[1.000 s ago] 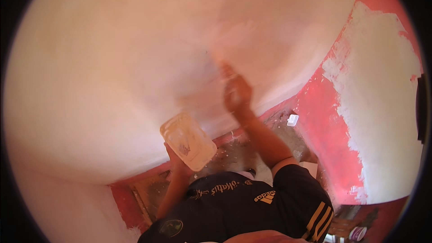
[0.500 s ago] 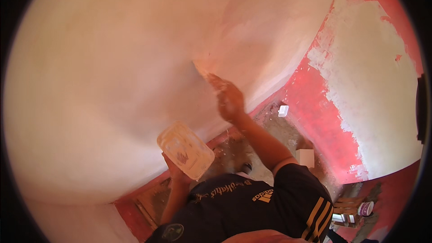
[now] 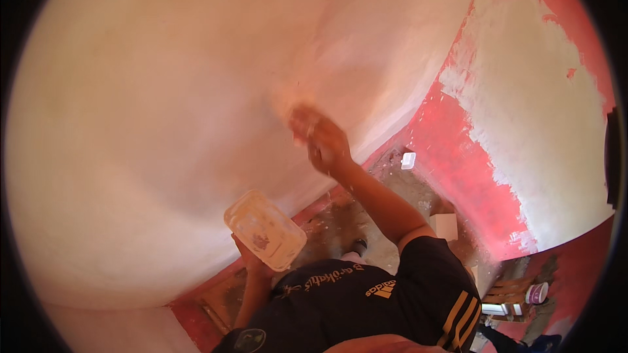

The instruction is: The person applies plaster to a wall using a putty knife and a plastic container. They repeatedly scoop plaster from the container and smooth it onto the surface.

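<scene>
My left hand (image 3: 248, 252) grips a pale, rectangular plastic tray (image 3: 263, 227) smeared with filler or paint, low in front of the off-white wall (image 3: 157, 131). My right hand (image 3: 317, 134), marked with white smears, is raised close against that wall, fingers wrapped round a thin pale tool, perhaps a scraper (image 3: 284, 101), whose tip is smeared by motion and hard to make out. The wall shows faint greyish and pinkish patches around the tool.
A red wall (image 3: 477, 163) with a big white painted patch (image 3: 530, 104) stands at right. On the stained floor (image 3: 340, 219) lie a small white container (image 3: 407, 160) and a pale block (image 3: 443, 227). Wooden slats (image 3: 504, 287) and a white-and-purple bucket (image 3: 536, 293) sit lower right.
My right hand with the tool has shifted left and slightly down along the wall. The tray has moved slightly down and left, and the view has turned, showing more of the lower right.
</scene>
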The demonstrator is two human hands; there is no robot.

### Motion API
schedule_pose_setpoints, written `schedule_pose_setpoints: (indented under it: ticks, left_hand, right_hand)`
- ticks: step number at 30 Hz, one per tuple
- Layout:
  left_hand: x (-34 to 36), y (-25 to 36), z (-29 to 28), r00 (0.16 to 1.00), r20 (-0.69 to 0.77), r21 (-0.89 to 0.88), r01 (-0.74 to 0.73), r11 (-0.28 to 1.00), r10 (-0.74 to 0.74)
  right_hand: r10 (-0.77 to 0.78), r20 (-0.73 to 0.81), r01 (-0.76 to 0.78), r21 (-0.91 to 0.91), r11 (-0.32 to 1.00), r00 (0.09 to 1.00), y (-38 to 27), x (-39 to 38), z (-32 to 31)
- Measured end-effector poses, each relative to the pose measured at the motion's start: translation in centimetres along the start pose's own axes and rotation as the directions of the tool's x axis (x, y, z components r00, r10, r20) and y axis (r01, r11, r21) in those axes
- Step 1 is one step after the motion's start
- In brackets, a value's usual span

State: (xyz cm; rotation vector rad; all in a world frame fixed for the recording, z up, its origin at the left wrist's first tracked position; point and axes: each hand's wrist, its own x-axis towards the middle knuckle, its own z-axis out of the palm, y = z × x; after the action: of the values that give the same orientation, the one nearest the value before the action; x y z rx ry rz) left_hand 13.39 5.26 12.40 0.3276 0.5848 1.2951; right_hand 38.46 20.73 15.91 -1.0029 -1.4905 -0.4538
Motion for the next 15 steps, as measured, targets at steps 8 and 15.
schedule_pose_setpoints:
  ticks: [8,15]
  left_hand:
    - [1.5,0.5,-2.9,0.967,0.256,0.006,0.010,1.000,-0.012]
    - [0.0,1.2,1.6,0.973,0.230,0.160,-0.052,0.986,0.014]
  right_hand:
    - [-0.021,-0.428,0.000,-0.049,0.999,0.904,16.3,22.0,-15.8]
    - [-0.092,-0.029,0.092,-0.027,0.995,0.995,3.0,9.0,-2.2]
